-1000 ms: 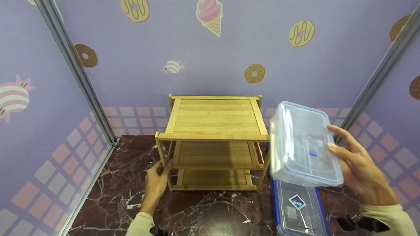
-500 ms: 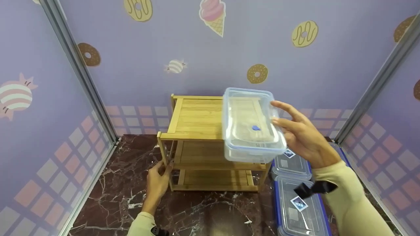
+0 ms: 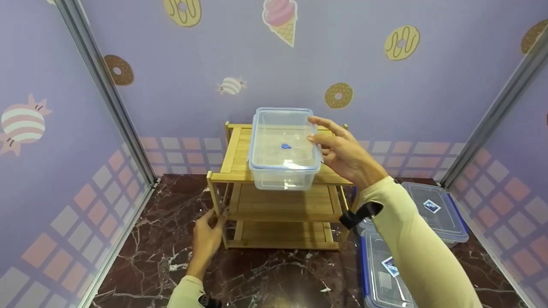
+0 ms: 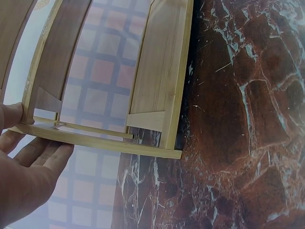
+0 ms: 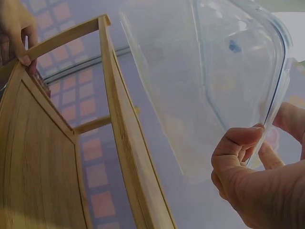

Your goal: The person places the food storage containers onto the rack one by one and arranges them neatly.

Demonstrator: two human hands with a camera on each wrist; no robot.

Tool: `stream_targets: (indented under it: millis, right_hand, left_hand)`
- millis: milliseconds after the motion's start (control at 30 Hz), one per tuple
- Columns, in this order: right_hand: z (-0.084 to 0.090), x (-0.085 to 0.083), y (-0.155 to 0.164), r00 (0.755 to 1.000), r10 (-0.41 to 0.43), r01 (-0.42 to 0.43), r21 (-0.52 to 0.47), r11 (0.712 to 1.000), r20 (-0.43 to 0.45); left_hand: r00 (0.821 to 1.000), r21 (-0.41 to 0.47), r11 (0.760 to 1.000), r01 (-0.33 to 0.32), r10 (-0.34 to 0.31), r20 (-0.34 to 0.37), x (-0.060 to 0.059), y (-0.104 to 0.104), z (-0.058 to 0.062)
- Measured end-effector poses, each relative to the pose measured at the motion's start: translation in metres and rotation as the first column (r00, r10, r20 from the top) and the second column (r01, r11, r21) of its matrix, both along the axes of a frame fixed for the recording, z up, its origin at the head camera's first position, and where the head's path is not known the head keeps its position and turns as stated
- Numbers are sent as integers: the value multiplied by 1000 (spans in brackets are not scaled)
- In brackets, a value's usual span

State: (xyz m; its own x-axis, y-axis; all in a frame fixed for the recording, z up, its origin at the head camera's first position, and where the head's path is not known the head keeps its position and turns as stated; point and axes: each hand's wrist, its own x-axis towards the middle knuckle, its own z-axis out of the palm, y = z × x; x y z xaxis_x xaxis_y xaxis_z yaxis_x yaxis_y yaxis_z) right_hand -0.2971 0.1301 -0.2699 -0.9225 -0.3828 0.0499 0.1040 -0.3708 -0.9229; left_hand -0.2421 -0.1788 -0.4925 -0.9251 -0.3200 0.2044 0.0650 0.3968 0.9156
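A clear plastic food container (image 3: 282, 139) with a lidded top and a small blue valve overlaps the top board of a three-tier wooden shelf rack (image 3: 239, 147) in the head view. My right hand (image 3: 349, 156) grips its right side by the rim; in the right wrist view, thumb and fingers pinch the container's edge (image 5: 200, 86), which shows above the wooden rail. My left hand (image 3: 207, 235) holds the rack's front left post at about middle-shelf height. In the left wrist view the thumb and fingers of the left hand (image 4: 31, 167) lie on either side of that post (image 4: 95, 141).
More lidded containers with blue clips stand on the marbled floor (image 3: 274, 278) right of the rack: one container (image 3: 434, 214) by the right wall, another container (image 3: 385, 278) nearer, partly behind my right sleeve. Patterned purple walls (image 3: 274, 64) close in the back and sides.
My right hand has carried the clear container leftward from beside the rack to over its top board, levelling it on the way. The left hand keeps its grip on the post.
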Motion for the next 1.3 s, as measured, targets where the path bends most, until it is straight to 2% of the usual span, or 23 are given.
stream_targets:
  millis: [167,300,500,767,1000,1300]
  right_hand:
    - [-4,-14,-17,1000,-18,18,0,1000,1]
    - [-11,-22,-24,999,-48,48,-3,999,22]
    - [-21,-32,-28,995,-81,80,15,997,55]
    - [-24,-48,-35,985,-146,145,19,989,94]
    - [-18,-49,-44,967,-210,211,8,978,143]
    - [-20,-52,-50,970,-216,218,-3,976,115]
  left_hand:
    - [1000,14,1000,0,0,6,0,1,0]
    - [1000,49,999,23,-24,15,1,3,-3]
    - [1000,38,999,20,-20,19,2,5,-5]
    - [1000,47,999,25,-25,8,2,2,-4]
    - [1000,55,998,24,-25,11,3,1,-2]
    - [999,51,998,35,-35,2,2,0,-1]
